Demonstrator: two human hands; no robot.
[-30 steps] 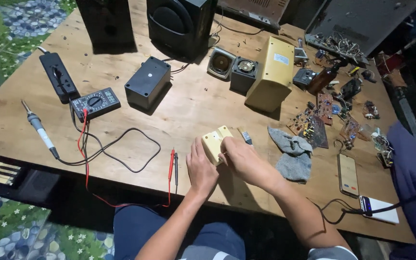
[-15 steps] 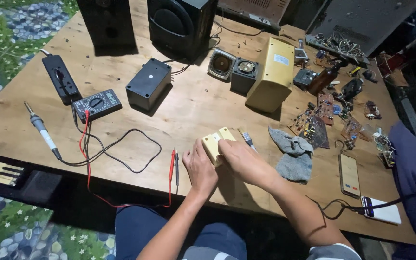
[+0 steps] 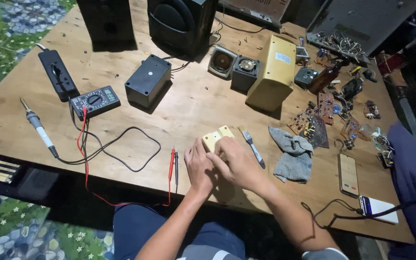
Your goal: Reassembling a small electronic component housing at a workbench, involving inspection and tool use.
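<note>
Yellow casing (image 3: 217, 138), small and flat, lies on the wooden tabletop (image 3: 193, 110) near its front edge. Its long axis runs left to right with a slight tilt, right end farther from the person. Left hand (image 3: 199, 166) grips its near left side, fingers closed on it. Right hand (image 3: 237, 161) covers its near right part, fingers curled onto it. Small brush (image 3: 251, 146) lies just right of it, grey cloth (image 3: 289, 154) beyond. Two probes (image 3: 174, 163) lie left, pointing away.
</note>
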